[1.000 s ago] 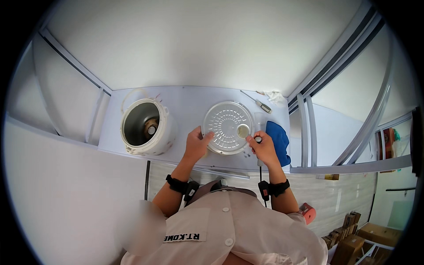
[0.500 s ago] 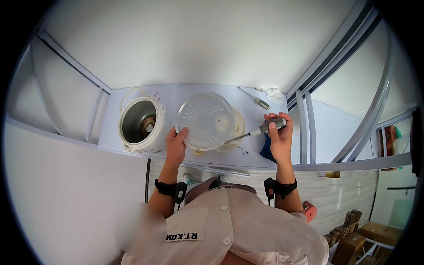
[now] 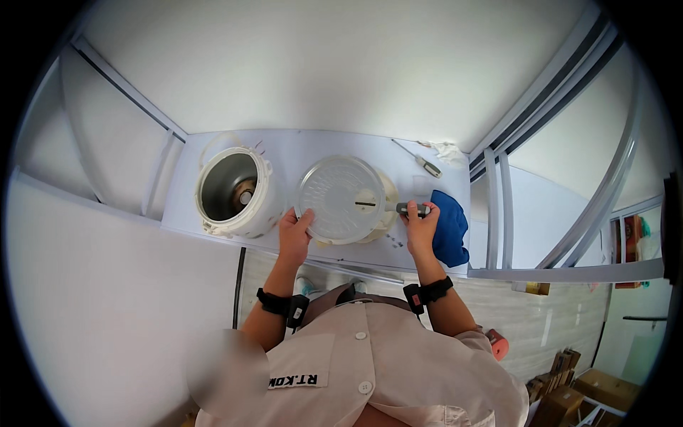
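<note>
two hands: the left hand (image 3: pixel 293 233) at the disc's left rim, the right hand (image 3: pixel 422 226) beyond its right side, both over the pale desk (image 3: pixel 292 151).
left fingers: thumb on top, the rest curled below, pinching the round silvery metal disc (image 3: pixel 331 199).
right fingers: closed round the grey-handled screwdriver (image 3: pixel 407 209).
disc: mid-desk, nearer the front edge than the corners, overlapping a round cream-white plastic part (image 3: pixel 390 203); touching or apart, i cannot tell.
axis: the disc is round, broad face up, no long axis; the screwdriver runs roughly along the front edge, handle to the desk's right end, tip leftward. a dark bar in the disc's round opening is probably its shaft.
step: seemingly working the screwdriver under the disc, left hand steadying.
next move: likely calls for a firm rim grip and the shaft kept level.
</note>
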### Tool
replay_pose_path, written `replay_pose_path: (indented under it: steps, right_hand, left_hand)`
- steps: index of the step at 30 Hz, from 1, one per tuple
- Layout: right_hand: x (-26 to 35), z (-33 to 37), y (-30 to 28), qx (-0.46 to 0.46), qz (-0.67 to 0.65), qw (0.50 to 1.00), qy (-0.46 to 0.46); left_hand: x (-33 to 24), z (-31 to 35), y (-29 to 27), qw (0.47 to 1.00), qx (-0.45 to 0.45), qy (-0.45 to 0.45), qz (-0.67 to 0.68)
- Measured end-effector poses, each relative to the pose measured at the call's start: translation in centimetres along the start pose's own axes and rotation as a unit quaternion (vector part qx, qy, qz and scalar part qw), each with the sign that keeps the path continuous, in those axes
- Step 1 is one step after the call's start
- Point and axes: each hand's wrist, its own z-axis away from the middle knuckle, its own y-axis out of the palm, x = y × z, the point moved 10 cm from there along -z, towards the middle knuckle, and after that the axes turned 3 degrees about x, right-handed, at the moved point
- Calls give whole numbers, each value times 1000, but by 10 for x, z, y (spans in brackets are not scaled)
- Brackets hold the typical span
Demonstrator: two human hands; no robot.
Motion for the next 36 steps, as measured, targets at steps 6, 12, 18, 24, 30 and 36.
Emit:
replay_pose_path:
  steps: [6,12,18,24,30,36]
  right_hand:
    - [-1,5,-1,-9,53,999,5]
    - [-12,-5,-12,25,225,974,-29]
    - [56,28,4,15,439,879,-183]
    - [142,70,-20,-32,517,815,-262]
    - [116,60,-60,-43,639,744,-189]
    - [93,51,-70,-26,635,757,-153]
  left_hand:
    - [4,3,0,1000,10,-9,-1]
    - [8,4,-3,1000,0,-14,-8]
    - [15,2,2,999,10,-24,-24]
    - [19,1,24,998,42,-39,-31]
    - [42,-2,43,992,78,-64,-75]
    - [52,-1,59,985,109,-77,-110]
